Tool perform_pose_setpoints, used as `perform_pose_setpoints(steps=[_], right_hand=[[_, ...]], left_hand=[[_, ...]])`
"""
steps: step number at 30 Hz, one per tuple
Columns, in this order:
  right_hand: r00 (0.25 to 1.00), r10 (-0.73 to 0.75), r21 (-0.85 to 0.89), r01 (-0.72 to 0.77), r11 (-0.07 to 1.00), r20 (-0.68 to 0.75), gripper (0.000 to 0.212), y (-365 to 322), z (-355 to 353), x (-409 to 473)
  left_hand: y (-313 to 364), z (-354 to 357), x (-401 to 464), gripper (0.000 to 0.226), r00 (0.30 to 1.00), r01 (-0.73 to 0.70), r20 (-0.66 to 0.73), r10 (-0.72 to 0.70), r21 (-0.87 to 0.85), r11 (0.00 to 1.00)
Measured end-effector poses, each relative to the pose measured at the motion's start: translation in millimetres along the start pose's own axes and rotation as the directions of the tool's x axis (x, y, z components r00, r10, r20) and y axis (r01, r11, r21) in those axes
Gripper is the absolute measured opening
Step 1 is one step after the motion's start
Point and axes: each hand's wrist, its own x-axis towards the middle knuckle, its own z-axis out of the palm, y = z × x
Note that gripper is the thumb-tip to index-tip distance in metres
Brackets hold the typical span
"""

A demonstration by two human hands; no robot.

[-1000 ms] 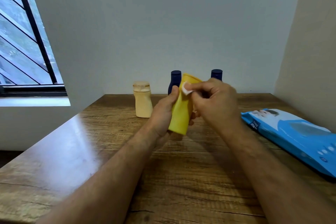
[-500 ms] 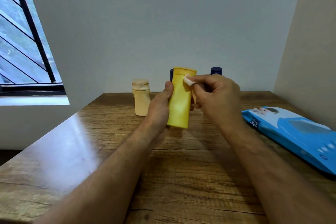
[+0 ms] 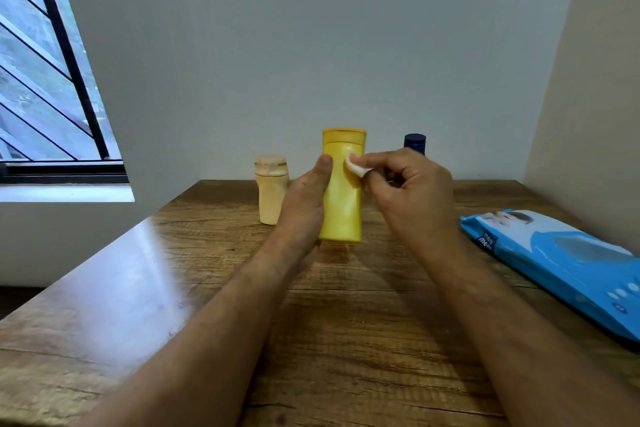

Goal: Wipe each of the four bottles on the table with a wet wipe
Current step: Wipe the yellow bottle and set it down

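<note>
Yellow bottle (image 3: 341, 198): upright, long axis vertical, clamped in left hand (image 3: 304, 204)
Right hand (image 3: 408, 191): pinching wet wipe (image 3: 356, 166) against bottle's upper front, just right of it

Setting: home room corner; wooden table (image 3: 346, 340) against plain painted walls (image 3: 311, 45), barred window (image 3: 45, 80), baby-wipes pack (image 3: 561, 263).

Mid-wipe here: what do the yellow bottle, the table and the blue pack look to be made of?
Yellow bottle: likely plastic, smooth and semi-glossy, with soft highlights on its front. Table: wood or wood-look laminate; grain lines show, and window glare suggests a sealed finish. Blue pack: flexible plastic film, printed, slightly shiny.
</note>
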Motion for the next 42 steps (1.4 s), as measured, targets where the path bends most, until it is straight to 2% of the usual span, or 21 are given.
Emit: perform_pose_setpoints(steps=[2,4,7,10,12,14,17,19,20,23,26,27,29,31,33,35,39,40,42], right_hand=[[0.995,0.005,0.013,-0.004,1.0,-0.098,0.018,-0.7,-1.2,2.3],[0.995,-0.013,-0.003,0.012,1.0,-0.094,0.021,-1.6,-2.4,2.4],[0.996,-0.003,-0.013,0.004,1.0,0.089,0.022,-1.5,0.0,0.3],[0.943,0.032,-0.031,-0.023,0.999,0.331,0.015,-5.0,-0.2,-2.8],[0.913,0.033,-0.039,-0.019,0.999,0.406,0.015,-7.0,-1.4,-4.6],[0.933,0.006,-0.056,0.016,0.998,0.36,0.016,-7.8,-0.5,-5.5],[0.997,-0.005,-0.074,0.011,0.997,0.082,0.016,-4.2,-0.9,-0.8],[0.997,-0.011,-0.085,0.004,0.996,-0.076,0.013,-1.7,-4.0,3.2],[0.994,-0.009,-0.092,-0.002,0.996,-0.112,0.013,-0.6,-5.1,4.4],[0.999,0.023,-0.072,-0.026,0.997,-0.042,0.014,0.6,-3.8,3.4],[0.994,0.029,-0.093,-0.019,0.995,0.104,0.014,1.2,0.9,-0.1],[0.994,0.02,-0.112,-0.009,0.994,0.104,0.013,0.6,1.4,-0.7],[1.0,0.001,-0.133,0.0,0.991,0.01,0.014,0.2,-0.2,0.1],[0.993,0.01,-0.117,-0.024,0.993,-0.119,0.017,1.7,-3.7,3.0],[0.985,0.009,-0.111,-0.029,0.993,-0.174,0.017,3.4,-5.9,5.0],[0.991,-0.028,-0.128,0.011,0.992,-0.133,0.016,1.7,-4.4,2.8],[0.99,-0.143,-0.129,0.142,0.981,0.004,0.02,-10.5,3.3,-6.4],[0.985,-0.172,-0.135,0.171,0.976,0.009,0.021,-11.2,3.8,-6.6],[0.981,-0.192,-0.151,0.186,0.971,-0.024,0.021,-9.7,2.5,-4.7]], left_hand=[[-1.0,2.0,-0.5,0.052,0.999,-0.016,0.044,0.015,0.013,1.0],[-1.6,2.3,-0.4,0.045,0.999,-0.033,0.038,0.032,0.014,0.999],[-1.4,-0.1,1.8,0.042,0.998,-0.015,-0.059,0.012,-0.05,0.999],[3.2,-4.6,4.5,0.041,0.981,0.009,-0.19,-0.03,-0.111,0.994],[3.4,-7.4,6.0,0.041,0.976,0.024,-0.216,-0.037,-0.066,0.998],[1.3,-7.6,4.9,0.045,0.985,0.008,-0.173,0.007,0.086,0.996],[-5.4,-4.8,2.8,0.048,0.998,-0.027,-0.053,0.043,0.271,0.962],[-6.5,-1.7,-0.8,0.046,0.999,-0.035,-0.001,0.038,0.333,0.942],[-7.0,-0.6,-2.0,0.043,0.999,-0.046,0.021,0.041,0.347,0.937],[-6.8,0.2,-4.6,0.027,0.994,-0.089,0.09,0.069,0.248,0.965],[-5.2,-1.3,-4.7,0.051,0.987,-0.11,0.127,0.098,0.098,0.989],[-4.1,-1.8,-5.3,0.055,0.983,-0.128,0.139,0.117,0.075,0.989],[-2.5,-0.4,-6.8,0.06,0.975,-0.147,0.181,0.132,0.073,0.986],[-2.1,3.0,-8.5,0.064,0.968,-0.146,0.222,0.116,0.122,0.982],[-4.7,5.9,-10.0,0.069,0.962,-0.157,0.257,0.098,0.219,0.963],[-8.4,6.6,-11.5,0.069,0.949,-0.218,0.294,0.117,0.338,0.915],[-7.2,7.5,-16.6,0.074,0.912,-0.387,0.342,0.226,0.534,0.752],[-7.4,7.6,-15.9,0.073,0.905,-0.412,0.34,0.256,0.546,0.73],[-8.0,8.0,-13.9,0.072,0.905,-0.414,0.324,0.275,0.522,0.746]])
